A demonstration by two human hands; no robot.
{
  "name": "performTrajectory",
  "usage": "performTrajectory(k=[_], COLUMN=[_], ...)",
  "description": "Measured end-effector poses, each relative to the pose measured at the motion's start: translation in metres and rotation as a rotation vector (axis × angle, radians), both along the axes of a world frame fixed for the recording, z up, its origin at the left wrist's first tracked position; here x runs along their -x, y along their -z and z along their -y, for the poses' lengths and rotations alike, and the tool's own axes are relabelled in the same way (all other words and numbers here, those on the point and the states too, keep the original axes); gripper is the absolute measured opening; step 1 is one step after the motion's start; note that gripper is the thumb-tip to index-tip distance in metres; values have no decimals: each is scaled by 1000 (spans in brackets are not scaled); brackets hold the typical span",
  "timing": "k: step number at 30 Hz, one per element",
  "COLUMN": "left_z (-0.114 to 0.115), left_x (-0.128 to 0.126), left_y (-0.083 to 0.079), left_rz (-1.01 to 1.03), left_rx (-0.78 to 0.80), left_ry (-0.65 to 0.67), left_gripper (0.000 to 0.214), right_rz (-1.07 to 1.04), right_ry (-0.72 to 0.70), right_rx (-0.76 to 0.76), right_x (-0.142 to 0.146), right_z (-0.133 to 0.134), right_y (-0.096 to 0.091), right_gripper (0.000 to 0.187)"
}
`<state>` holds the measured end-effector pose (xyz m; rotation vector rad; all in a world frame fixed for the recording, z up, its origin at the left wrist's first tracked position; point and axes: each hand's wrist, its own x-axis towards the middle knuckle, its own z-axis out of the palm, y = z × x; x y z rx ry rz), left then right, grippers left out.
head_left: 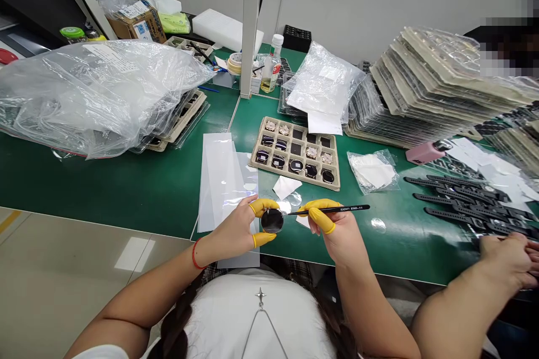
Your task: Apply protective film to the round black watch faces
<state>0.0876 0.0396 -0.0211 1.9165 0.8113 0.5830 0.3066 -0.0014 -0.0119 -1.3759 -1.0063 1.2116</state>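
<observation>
Between the yellow-covered thumb and fingertips of my left hand (241, 227) is a round black watch face (272, 221), held by its edge. My right hand (337, 230), also with yellow finger cots, grips black tweezers (343, 209) marked ESD-11. Their tips point left and reach the right edge of the watch face; whether they pinch anything there I cannot make out. Just beyond my hands lie a white wipe (287, 186) and clear round films. Farther back sits a beige compartment tray (295, 176) with several round watch faces in its cells.
Clear sheets (217, 179) lie left of the tray. A bulky plastic bag (96, 95) covers trays at the left. Stacked trays (442, 78) rise at the right. A co-worker's hand (507, 258) is near black watch straps (463, 202). A post (249, 28) stands at the back.
</observation>
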Motion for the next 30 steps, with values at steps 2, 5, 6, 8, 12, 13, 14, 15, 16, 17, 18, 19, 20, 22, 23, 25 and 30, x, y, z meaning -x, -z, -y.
performTrajectory(k=[2,5,6,8,12,13,14,15,16,17,18,19,20,22,23,25,30], left_z=[0,0,0,1,0,0,0,0,1,1,1,1,1,1,1,0,2], left_x=[0,0,0,0,1,1,1,1,1,1,1,1,1,1,0,-2,-19], left_y=[0,0,0,0,1,1,1,1,1,1,1,1,0,2,4,13,54], left_rz=[0,3,2,0,-6,-5,-2,0,1,3,4,6,8,12,11,-10,-163], left_rx=[3,5,6,9,10,10,11,14,19,26,33,40,48,69,80,94,-111], left_ry=[1,2,3,7,15,15,15,14,11,7,3,0,-2,-1,1,3,-2], left_gripper=[31,31,32,33,34,34,35,35,35,34,34,34,34,36,37,39,40], right_rz=[11,17,16,14,19,20,22,23,22,22,21,24,31,71,122,369,1235], right_ry=[-4,-7,-8,-10,-15,-14,-15,-16,-18,-20,-23,-27,-34,-34,-7,109,198], right_rx=[3,5,5,5,6,6,6,6,5,3,3,1,-6,-54,-106,-205,122], right_x=[0,0,0,-1,-2,-2,-2,-2,-1,0,0,1,0,-5,-11,-28,-90], right_z=[0,-1,0,0,-1,-1,-1,-2,-2,-2,-2,-2,-1,0,1,2,4], right_y=[0,2,3,3,4,4,5,6,7,7,8,7,6,2,0,-1,33], right_gripper=[22,22,22,21,21,22,22,22,22,22,23,23,23,24,24,26,28])
